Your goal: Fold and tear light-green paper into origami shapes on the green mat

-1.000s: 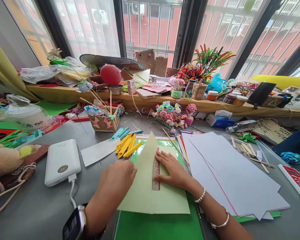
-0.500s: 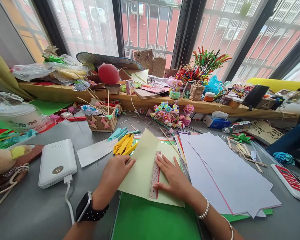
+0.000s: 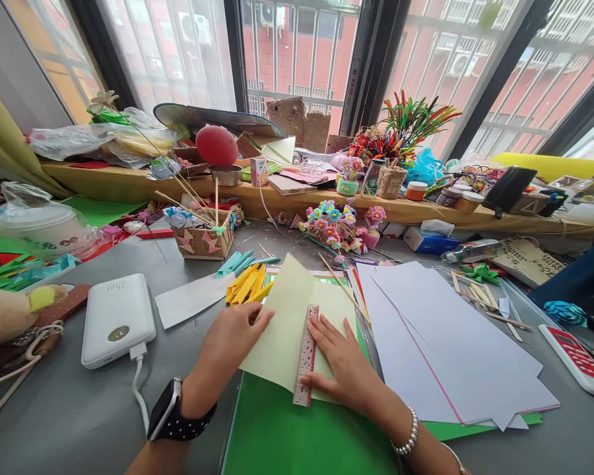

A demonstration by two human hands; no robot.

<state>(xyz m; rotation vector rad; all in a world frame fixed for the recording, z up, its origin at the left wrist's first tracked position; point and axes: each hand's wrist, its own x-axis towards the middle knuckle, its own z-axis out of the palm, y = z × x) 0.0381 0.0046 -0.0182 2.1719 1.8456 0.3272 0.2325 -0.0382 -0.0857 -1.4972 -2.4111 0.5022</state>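
A pale yellow sheet of paper (image 3: 282,323) with a crease down it lies over a green board (image 3: 297,429), its left half lifted at a slant. My left hand (image 3: 237,333) pinches that raised left edge between thumb and fingers. Along the crease rests a small patterned ruler (image 3: 304,363), its near end sticking out past the paper's lower edge. My right hand (image 3: 339,356) lies spread on the ruler and the right half, fingertips and thumb pressing down. Just beyond my left hand are folded yellow paper strips (image 3: 249,284).
White sheets (image 3: 455,343) are stacked on the right, a calculator (image 3: 577,363) beyond them. To the left are a cabled white power bank (image 3: 119,320) and a white paper strip (image 3: 193,300). A cardboard basket (image 3: 205,241) and crochet flowers (image 3: 331,227) stand behind.
The ruler has slid slightly toward me along the crease, so its end now overhangs the paper's lower edge. My left hand still holds up the left half.
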